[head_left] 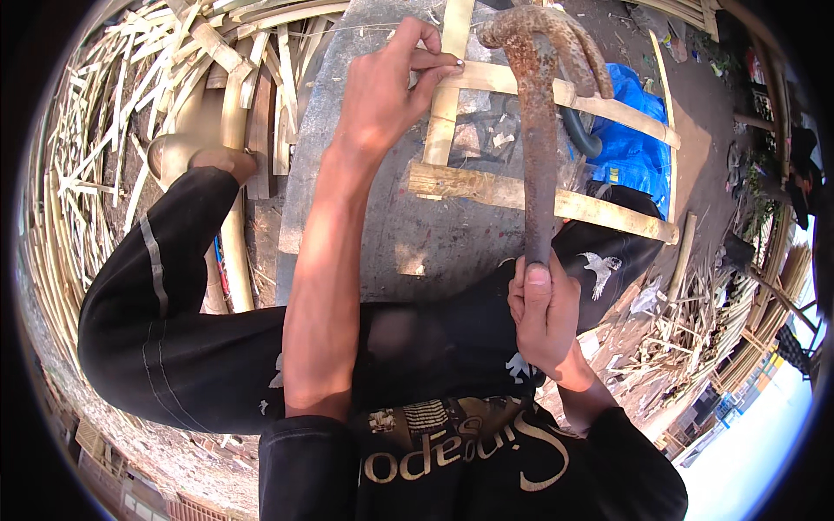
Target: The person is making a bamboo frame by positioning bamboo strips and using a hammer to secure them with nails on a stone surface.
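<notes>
My left hand (382, 94) pinches a small nail (460, 62) between thumb and fingers, where two flat bamboo strips cross. The nail's head shows at the fingertips; its point is hidden. One strip (444, 126) runs away from me, and the crossing strip (625, 115) reaches to the right. Nearer to me lies a thicker bamboo piece (473, 181), parallel to that crosspiece. In my right hand (547, 317) is a rusty claw hammer (539, 148), gripped low on its handle. Its head is raised in front of the strips, right of the nail, and does not touch it.
The strips lie over a grey board (347, 217) beside my legs. A blue plastic sheet or bag (630, 100) is at the right, near a dark curved tube (584, 135). Split bamboo (113, 113) is heaped at the left, with more scraps (686, 334) at the right.
</notes>
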